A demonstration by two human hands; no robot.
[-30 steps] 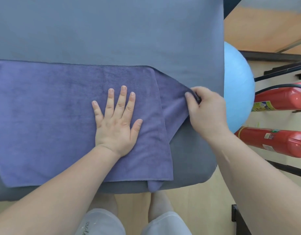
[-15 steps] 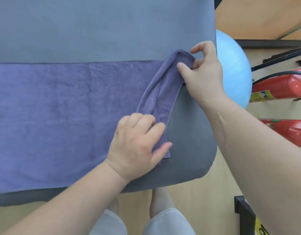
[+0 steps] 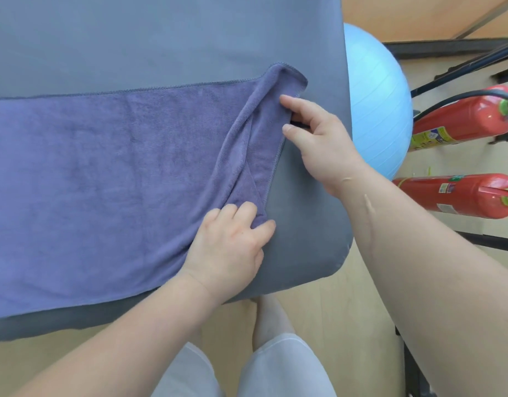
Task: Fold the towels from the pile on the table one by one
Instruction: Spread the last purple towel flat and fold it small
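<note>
Towel (image 3: 104,181), purple, lies flat on the grey padded surface (image 3: 161,38). It runs from frame centre out past the 9 o'clock edge. Its far hem runs roughly straight from 9 toward 1 o'clock, and its near hem sits close to the surface's front edge

Right end of the towel is rumpled. A raised ridge of cloth runs from the far corner at 1 o'clock down toward centre, with a second layer tucked under it

From my seat I read the left hand (image 3: 230,247), just below centre at 6 o'clock, as holding. The fingers are curled over the bunched near right corner of the towel, and the thumb lies alongside on the grey cover

Right hand (image 3: 318,138) is at 2 o'clock, close in. The index fingertip rests on the towel near its right hem, the thumb tip is just beside that hem, and the other fingers are curled back. I cannot tell whether cloth is actually pinched between them

Off the surface at 2 o'clock is a pale blue ball (image 3: 376,110). Two red fire extinguishers (image 3: 462,118) lie at 3 o'clock on the wood floor (image 3: 361,325). Light shorts (image 3: 275,368) show at 6 o'clock, at the bottom edge
</note>
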